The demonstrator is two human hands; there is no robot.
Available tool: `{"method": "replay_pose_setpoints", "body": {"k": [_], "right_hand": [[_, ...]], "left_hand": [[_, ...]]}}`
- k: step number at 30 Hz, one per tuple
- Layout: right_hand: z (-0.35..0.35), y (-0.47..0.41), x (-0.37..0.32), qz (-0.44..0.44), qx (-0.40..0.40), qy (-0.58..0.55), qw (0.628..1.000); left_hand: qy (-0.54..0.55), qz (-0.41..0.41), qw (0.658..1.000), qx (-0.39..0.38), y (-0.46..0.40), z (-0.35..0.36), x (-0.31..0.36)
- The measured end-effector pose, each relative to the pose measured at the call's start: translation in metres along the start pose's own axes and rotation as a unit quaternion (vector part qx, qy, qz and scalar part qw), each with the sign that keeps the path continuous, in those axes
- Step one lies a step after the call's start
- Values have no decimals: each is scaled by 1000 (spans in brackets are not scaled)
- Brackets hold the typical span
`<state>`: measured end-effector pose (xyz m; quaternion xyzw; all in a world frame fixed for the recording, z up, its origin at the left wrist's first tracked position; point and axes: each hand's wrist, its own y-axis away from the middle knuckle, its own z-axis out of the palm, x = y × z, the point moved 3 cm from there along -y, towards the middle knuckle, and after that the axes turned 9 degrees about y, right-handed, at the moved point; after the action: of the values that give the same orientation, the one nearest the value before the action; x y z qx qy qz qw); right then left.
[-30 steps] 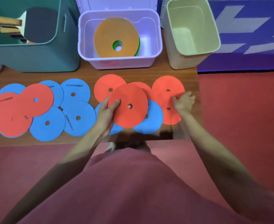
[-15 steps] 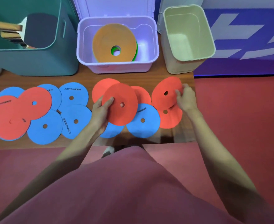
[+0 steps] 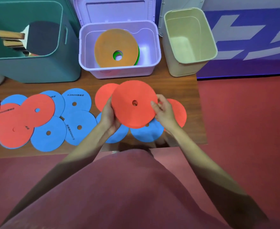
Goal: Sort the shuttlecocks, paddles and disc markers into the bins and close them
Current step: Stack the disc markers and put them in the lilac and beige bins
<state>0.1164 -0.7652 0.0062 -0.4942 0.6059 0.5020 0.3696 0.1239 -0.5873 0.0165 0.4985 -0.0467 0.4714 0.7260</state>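
The left hand (image 3: pixel 108 115) and right hand (image 3: pixel 165 113) grip one red disc (image 3: pixel 133 104); it hides discs beneath. It is round, centre-holed, just before the lilac bin (image 3: pixel 119 72).

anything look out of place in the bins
Nothing stands out: paddles sit in the green bin, discs in the purple bin, and the beige bin looks empty.

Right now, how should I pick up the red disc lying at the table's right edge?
Take the red disc by its right rim, coming in from the right. It lies flat and thin, its left part is hidden behind the right hand, and that outer rim sits clear near the table edge.
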Motion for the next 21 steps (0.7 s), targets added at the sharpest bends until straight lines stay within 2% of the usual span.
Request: {"method": "replay_pose_setpoints", "body": {"k": [3,7,12,14,17,21], "right_hand": [[11,-3,12,-15,10,68,998],[21,-7,25,-28,16,169,985],[32,-8,26,-23,-26,225,974],[31,-8,26,-9,-15,253,967],[21,-8,34,60,28,366,928],[13,-9,67,151,-15,498,854]], "left_hand": [[59,-17,998,5,0,-5,-5],[77,-1,997,30,0,-18,-8],[94,3,994,60,-1,-38,-1],[98,11,993,72,0,-46,5],[99,41,991,84,2,-55,16],[99,61,988,99,5,-70,26]]}}
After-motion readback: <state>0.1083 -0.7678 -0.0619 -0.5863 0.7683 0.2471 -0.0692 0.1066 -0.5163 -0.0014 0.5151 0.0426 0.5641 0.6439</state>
